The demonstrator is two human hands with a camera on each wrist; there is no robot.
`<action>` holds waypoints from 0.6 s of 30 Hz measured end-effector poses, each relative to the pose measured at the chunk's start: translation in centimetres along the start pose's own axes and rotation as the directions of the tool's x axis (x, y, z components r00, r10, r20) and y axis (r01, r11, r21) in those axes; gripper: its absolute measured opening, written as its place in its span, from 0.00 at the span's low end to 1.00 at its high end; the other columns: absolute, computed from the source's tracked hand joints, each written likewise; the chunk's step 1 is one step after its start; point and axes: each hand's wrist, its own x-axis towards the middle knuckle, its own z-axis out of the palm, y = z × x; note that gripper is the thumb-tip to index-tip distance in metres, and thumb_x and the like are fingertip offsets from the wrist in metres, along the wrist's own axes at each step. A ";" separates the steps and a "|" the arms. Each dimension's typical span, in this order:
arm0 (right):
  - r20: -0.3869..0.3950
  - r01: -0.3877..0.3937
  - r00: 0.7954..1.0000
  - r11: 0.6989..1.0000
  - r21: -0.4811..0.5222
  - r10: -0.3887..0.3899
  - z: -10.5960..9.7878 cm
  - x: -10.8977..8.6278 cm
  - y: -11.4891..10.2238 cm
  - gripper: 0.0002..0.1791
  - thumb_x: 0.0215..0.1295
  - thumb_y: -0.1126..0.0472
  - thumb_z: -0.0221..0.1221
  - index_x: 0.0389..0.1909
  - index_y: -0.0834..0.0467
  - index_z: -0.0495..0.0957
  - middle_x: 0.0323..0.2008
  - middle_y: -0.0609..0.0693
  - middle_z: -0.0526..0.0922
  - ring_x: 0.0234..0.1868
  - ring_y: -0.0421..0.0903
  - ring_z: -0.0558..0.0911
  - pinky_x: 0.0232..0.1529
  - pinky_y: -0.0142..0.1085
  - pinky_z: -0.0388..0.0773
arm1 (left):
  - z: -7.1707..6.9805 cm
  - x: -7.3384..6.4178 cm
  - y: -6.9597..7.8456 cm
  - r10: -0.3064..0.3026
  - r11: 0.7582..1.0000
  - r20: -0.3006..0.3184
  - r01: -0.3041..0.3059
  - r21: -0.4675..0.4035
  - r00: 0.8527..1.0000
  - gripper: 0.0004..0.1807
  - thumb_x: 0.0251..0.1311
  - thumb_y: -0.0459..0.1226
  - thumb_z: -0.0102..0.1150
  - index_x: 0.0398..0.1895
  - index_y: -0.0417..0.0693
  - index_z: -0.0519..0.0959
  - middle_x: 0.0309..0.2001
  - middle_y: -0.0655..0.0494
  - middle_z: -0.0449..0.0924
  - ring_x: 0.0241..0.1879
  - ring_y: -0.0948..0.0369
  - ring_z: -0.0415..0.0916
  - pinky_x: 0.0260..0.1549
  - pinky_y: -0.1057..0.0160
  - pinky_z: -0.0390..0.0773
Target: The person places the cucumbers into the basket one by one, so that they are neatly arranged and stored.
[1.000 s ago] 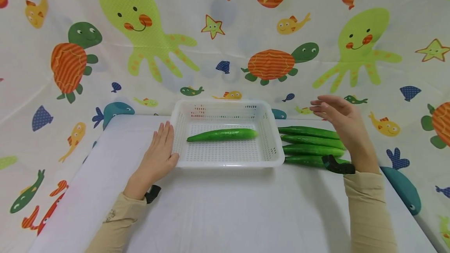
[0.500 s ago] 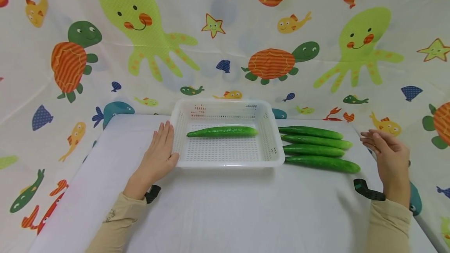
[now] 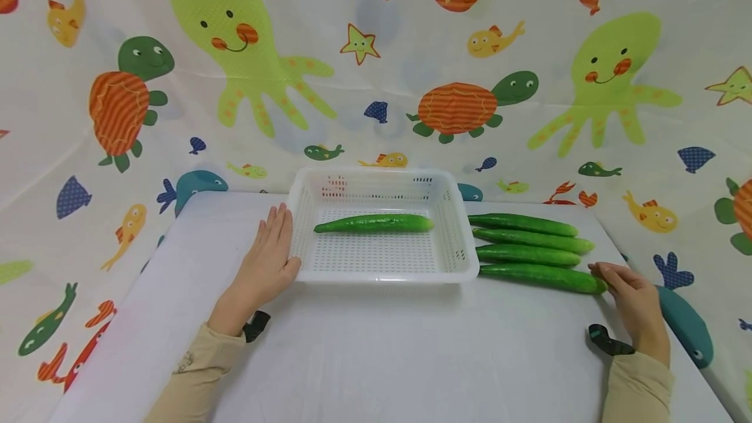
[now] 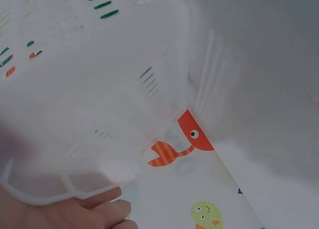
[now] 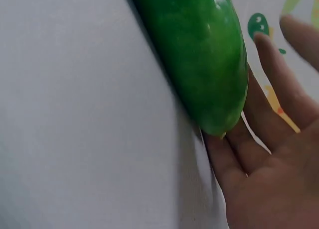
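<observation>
My left hand (image 3: 262, 266) rests with straight fingers against the left side of a white perforated plastic basket (image 3: 384, 277). Inside that basket lies one green cucumber (image 3: 376, 223). In the left wrist view, the fingers (image 4: 107, 209) show under the basket's rim. My right hand (image 3: 634, 302) is at the right tip of the nearest cucumber (image 3: 537, 277) on the table. The right wrist view has this cucumber's rounded end (image 5: 219, 104) close up, with spread fingers (image 5: 261, 109) beside and under it. Whether they touch it is hard to tell.
Several more cucumbers (image 3: 529, 254) lie in a row right of the basket, their left ends close to its side. The white table (image 3: 411, 358) meets a sea-animal patterned cloth (image 3: 399, 12) at the back and sides.
My right hand has moved from above the row of cucumbers out to the right, then down towards the tip of the nearest one. My left hand has stayed at the basket.
</observation>
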 end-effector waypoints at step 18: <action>0.032 -0.045 0.997 0.907 -0.419 0.064 0.3 0.0 0.8 0.32 0.58 0.50 0.70 0.65 0.46 0.76 0.50 0.26 0.68 0.49 0.29 0.65 0.40 0.20 0.66 | 0.0 0.0 0.0 -0.002 1.000 0.003 0.002 -0.002 1.000 0.43 0.61 0.35 0.41 0.75 0.26 0.38 0.78 0.35 0.30 0.77 0.44 0.26 0.74 0.45 0.33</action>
